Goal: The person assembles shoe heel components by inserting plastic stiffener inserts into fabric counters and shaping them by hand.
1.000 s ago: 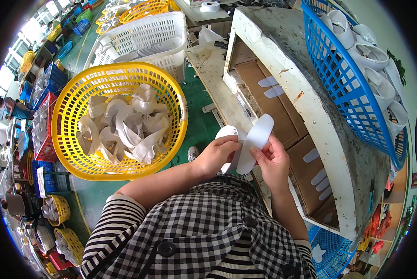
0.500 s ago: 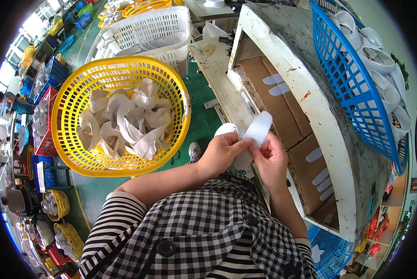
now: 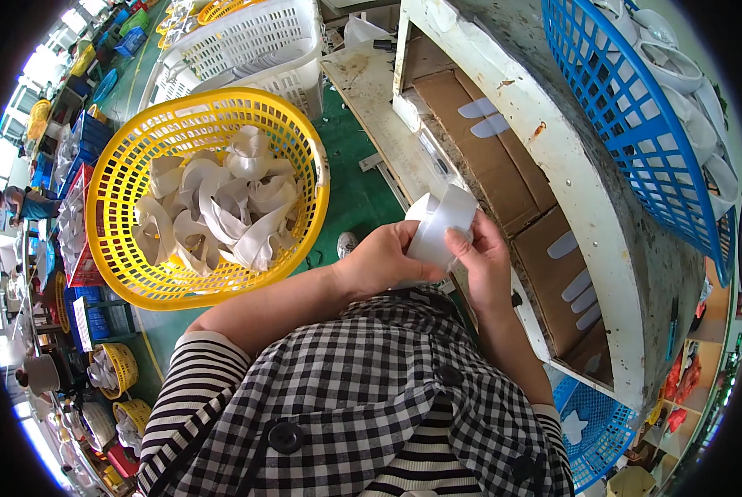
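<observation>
In front of my body, both hands grip a smooth white shoe piece that looks like a curved upper. My left hand has its fingers wrapped round the left and lower side, thumb beneath. On the right side, my right hand pinches it with the thumb laid on the front face. Part of the piece folds back behind, and its far side is hidden by the fingers. To the left, a yellow basket holds a loose heap of similar white curved pieces.
A scuffed white cabinet stands to the right, with cardboard inside bearing several white rounded strips. On top leans a blue basket of white shoe parts. A white crate stands beyond the yellow basket. Another blue basket sits low right.
The white piece has been turned and bent into a curve between my hands. Both hands have shifted their grip, and the view has moved slightly.
</observation>
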